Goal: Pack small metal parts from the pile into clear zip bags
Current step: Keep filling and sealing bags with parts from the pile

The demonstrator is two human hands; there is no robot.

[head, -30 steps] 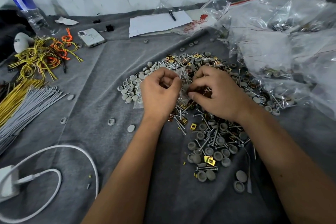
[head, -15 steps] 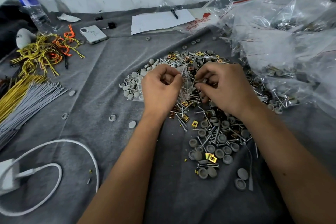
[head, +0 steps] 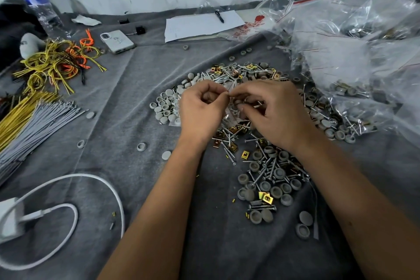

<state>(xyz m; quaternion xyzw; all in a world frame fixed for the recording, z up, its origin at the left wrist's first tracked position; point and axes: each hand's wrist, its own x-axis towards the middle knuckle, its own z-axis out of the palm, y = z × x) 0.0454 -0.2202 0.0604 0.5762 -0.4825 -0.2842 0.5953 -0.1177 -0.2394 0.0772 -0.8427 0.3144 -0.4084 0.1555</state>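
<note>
A small clear bag (head: 228, 115) hangs between the two hands, above the middle of the pile of parts (head: 261, 143). The left hand (head: 200, 109) pinches the bag's top edge between thumb and forefinger, its other fingers curled in toward the palm. The right hand (head: 276, 110) meets it fingertip to fingertip at that same edge; its thumb and forefinger pinch the bag's rim, and the remaining fingers are bent around what looks like a screw or two, though what exactly lies under them is hard to tell. The bag itself is mostly hidden by the fingers, only a glint of plastic showing below them.

Under and around the hands the pile spreads over a grey cloth (head: 136, 166): silver screws, gold-coloured clips and grey round caps mixed together. Just left of the left hand's knuckles lies a cluster of pale caps (head: 166, 107). Below the right wrist are darker caps (head: 272, 184) tangled with screws.

Beyond the right hand, a heap of clear bags (head: 352, 63) rises, some already holding parts. Past the fingertips, toward the wall, lie a sheet of paper (head: 200, 25) with a pen (head: 219, 16) on it. Far left of the left hand are a phone (head: 117, 41), yellow and orange wires (head: 56, 63), a bundle of grey ties (head: 34, 125), a water bottle (head: 41, 9) and, nearer the body, a white charger cable (head: 91, 188).
</note>
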